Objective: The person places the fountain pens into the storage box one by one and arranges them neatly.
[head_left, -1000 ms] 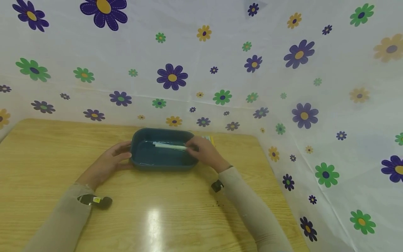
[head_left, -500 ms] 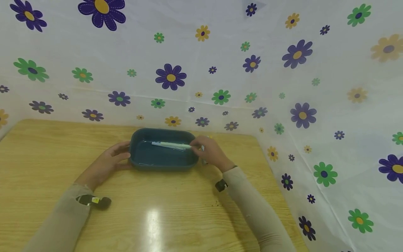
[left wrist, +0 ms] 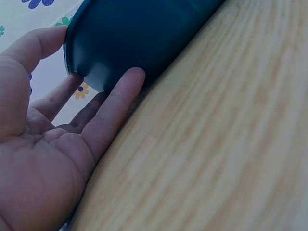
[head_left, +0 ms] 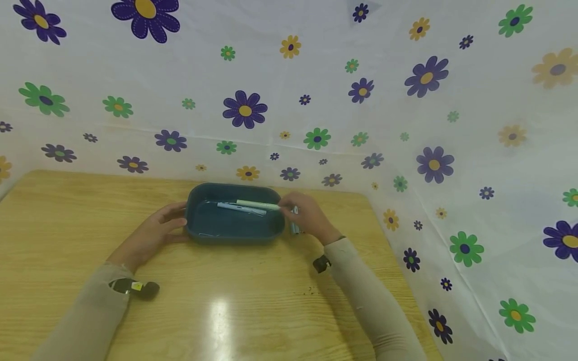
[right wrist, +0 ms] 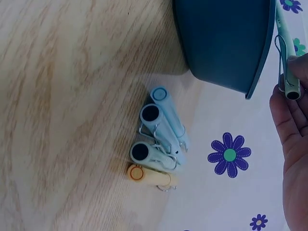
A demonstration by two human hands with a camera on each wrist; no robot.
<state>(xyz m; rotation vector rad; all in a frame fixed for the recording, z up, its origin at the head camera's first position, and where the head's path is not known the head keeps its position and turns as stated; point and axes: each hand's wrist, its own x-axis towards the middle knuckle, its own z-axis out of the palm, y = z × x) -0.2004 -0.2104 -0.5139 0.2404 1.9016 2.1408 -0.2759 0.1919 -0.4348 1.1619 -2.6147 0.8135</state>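
Note:
A dark teal rectangular tub (head_left: 232, 240) stands on the table with a light blue pen (head_left: 241, 209) lying inside it. My left hand (head_left: 155, 230) is at the tub's left end, its fairly straight fingertips touching the rim and outer wall in the left wrist view. Over the right end, my right hand (head_left: 304, 215) pinches a pale green pen (head_left: 257, 205) by its clip end; the rest of that pen extends over the tub's inside. The clip (right wrist: 283, 57) and dark round end show in the right wrist view.
Beyond the tub's right end, several capped pens (right wrist: 161, 127) in light blue, pale green and yellow (right wrist: 151, 176) lie side by side on the wooden table (head_left: 180, 311). A flower-printed white sheet (head_left: 280, 90) hangs behind the table and along its right side.
My right hand has moved a little to the right, drawing the pale green pen with it. The light blue pen now lies apart from it. My left hand keeps its place.

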